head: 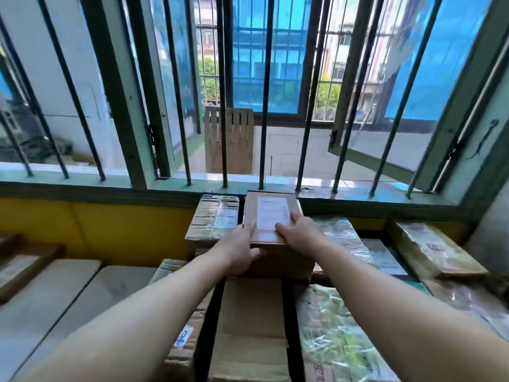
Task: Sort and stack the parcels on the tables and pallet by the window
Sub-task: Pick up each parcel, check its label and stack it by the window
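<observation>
A brown cardboard parcel (271,213) with a white label on top sits on a stack of boxes against the window sill. My left hand (239,250) grips its near left corner, thumb on top and fingers curled round the front face. My right hand (298,234) lies on the parcel's near right top edge, fingers spread over the label. A tape-wrapped parcel (214,219) stands right beside it on the left. Under my forearms lies a large brown box (250,326).
Shiny film-wrapped parcels (341,238) and a taped box (432,249) crowd the right side. A pale table top (55,293) lies at the left with a flat brown parcel (24,260) on it. Window bars (264,106) and the sill close off the far side.
</observation>
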Available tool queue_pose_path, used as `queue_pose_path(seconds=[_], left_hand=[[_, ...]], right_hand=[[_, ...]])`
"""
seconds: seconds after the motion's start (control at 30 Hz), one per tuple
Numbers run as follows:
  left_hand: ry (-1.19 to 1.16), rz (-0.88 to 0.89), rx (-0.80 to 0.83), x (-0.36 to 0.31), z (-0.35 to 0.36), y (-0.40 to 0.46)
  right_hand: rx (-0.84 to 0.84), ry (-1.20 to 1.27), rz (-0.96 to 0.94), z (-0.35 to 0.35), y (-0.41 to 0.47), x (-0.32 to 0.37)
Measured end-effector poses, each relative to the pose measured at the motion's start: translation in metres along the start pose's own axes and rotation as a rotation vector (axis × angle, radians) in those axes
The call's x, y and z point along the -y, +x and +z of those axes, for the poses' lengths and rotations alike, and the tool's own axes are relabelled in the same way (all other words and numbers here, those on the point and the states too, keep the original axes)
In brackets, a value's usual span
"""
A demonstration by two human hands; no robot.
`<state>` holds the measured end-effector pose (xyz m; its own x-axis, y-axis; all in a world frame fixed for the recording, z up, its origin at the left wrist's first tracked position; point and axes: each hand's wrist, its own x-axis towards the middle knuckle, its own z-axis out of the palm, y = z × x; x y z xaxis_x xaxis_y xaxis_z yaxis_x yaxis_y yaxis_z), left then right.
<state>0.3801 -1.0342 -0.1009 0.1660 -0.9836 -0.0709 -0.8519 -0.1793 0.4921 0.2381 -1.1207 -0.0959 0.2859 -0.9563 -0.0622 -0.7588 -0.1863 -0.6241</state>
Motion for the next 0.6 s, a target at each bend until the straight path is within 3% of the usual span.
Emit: queue_pose_path(seconds=[0.17,0.3,0.6], left_hand=[[0.000,-0.037,-0.015,-0.005,-0.009,-0.013],[-0.010,-0.050,-0.075,0.011,-0.028,-0.046],[0.044,-0.305,-0.245,0.112,-0.089,-0.170]], right_hand=[[0.039,-0.038,-0.004,-0.007,0.004,0.003],[-0.039,-0.100,-0.072,-0.013,-0.003,0.025],[0.076,-0.063,-0.334,0.066,-0.086,0.149]])
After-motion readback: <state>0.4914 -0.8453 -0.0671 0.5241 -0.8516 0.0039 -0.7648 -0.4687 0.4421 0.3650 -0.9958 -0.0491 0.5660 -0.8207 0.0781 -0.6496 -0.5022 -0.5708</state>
